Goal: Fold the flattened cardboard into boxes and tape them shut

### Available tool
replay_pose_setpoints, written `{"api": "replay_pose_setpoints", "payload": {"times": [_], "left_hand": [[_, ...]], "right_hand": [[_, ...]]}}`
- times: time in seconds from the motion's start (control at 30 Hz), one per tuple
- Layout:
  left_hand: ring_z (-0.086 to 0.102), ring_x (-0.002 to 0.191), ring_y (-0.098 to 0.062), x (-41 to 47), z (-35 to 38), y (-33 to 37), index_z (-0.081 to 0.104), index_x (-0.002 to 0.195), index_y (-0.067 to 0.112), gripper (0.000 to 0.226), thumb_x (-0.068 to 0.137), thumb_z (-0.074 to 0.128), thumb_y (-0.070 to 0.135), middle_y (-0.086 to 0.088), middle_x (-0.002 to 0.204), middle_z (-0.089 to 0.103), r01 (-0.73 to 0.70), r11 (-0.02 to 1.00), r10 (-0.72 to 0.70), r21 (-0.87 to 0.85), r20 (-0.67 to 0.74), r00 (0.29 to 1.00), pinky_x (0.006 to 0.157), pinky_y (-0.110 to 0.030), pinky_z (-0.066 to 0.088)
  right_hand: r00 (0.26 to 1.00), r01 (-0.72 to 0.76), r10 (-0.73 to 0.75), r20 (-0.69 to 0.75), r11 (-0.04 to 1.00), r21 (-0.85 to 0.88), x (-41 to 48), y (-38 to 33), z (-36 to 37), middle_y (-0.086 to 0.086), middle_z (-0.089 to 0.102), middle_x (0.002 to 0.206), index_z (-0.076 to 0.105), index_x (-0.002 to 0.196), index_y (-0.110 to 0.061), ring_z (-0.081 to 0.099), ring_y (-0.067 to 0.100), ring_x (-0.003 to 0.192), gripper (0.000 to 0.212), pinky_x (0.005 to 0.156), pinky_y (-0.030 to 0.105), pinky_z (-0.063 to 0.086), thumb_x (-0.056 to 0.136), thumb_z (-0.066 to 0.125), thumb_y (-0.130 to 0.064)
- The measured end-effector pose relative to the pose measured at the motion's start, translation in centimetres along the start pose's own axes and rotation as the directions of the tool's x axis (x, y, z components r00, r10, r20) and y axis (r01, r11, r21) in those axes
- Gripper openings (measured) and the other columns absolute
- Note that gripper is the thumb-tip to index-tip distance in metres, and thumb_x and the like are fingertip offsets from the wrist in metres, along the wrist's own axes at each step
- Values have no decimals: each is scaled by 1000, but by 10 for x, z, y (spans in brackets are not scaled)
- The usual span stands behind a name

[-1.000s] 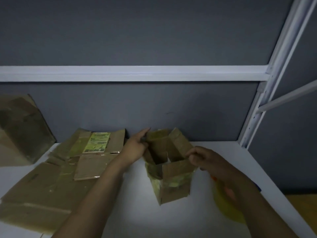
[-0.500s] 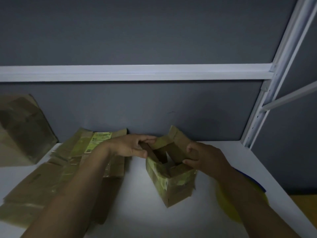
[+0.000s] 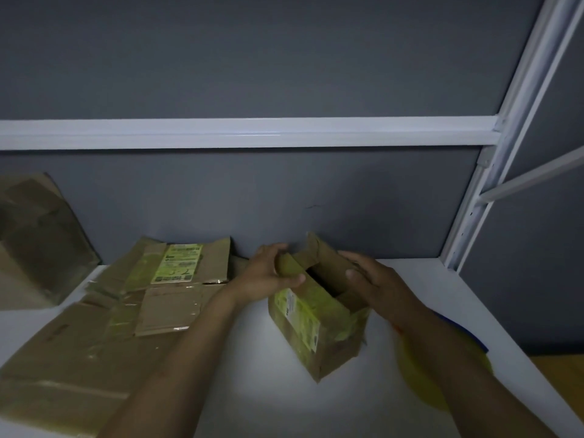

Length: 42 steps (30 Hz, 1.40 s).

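Head view.

- Small cardboard box (image 3: 316,324): stands on the white table (image 3: 252,396), centre right and near the far wall, one corner turned toward the viewer. Its top is open with the flaps raised. Yellow-green tape and a label cover its left face.
- Left hand (image 3: 268,276): fingers curled over the box's left top flap, thumb across the flap's near side, gripping it.
- Right hand (image 3: 376,279): closed on the right top flap, thumb laid against its inner face.
- Flattened cardboard (image 3: 79,358): several sheets overlapping on the left of the table. The far sheet bears a green-white label (image 3: 178,263).
- Large box (image 3: 34,241): at the far left, against the wall.
- Yellow object (image 3: 420,384): on the table at near right, partly under the right forearm; what it is cannot be told.
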<state>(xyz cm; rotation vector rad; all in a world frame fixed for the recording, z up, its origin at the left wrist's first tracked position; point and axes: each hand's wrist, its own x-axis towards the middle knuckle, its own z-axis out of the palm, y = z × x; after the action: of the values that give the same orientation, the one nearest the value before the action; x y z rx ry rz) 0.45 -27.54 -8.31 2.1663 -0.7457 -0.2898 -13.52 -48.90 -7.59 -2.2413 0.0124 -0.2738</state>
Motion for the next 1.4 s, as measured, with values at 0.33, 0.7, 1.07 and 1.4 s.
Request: {"api": "replay_pose_setpoints", "payload": {"times": [0.33, 0.7, 1.07, 1.4], "left_hand": [[46, 130, -16, -11, 20, -3, 30, 150, 29, 102, 61, 71, 56, -2, 142, 48, 78, 997, -81, -26, -217, 973, 109, -35, 39], [51, 110, -35, -53, 53, 17, 62, 116, 11, 62, 83, 54, 63, -16, 118, 52, 133, 928, 49, 349, -467, 883, 92, -39, 42], [3, 150, -25, -41, 41, 17, 9, 155, 23, 129, 50, -12, 95, 0, 160, 2, -202, 608, 196, 768, 101, 975, 118, -43, 0], [59, 117, -36, -21, 55, 12, 56, 135, 29, 82, 72, 32, 76, -17, 132, 59, -265, 574, 313, 775, 91, 945, 100, -50, 41]], "right_hand": [[947, 51, 103, 304, 887, -460, -21, -16, 8, -26, -1, 156, 7, 137, -67, 14, 7, 143, 87, 110, 41, 26, 62, 41, -91], [995, -46, 64, 71, 973, -228, -14, 9, 14, -18, 13, 155, 42, 140, -33, -8, 2, 144, 61, 115, 30, 3, 85, 53, -58], [996, 81, -58, 73, 931, -357, -9, 22, 20, -19, 10, 150, 42, 142, -26, -13, 7, 143, 80, 113, 28, 1, 79, 30, -73], [868, -495, 469, -164, 782, -378, -83, 76, -56, -2, 37, 151, 27, 150, -22, 38, 18, 135, 65, 110, 29, 29, 94, 53, -45]]}}
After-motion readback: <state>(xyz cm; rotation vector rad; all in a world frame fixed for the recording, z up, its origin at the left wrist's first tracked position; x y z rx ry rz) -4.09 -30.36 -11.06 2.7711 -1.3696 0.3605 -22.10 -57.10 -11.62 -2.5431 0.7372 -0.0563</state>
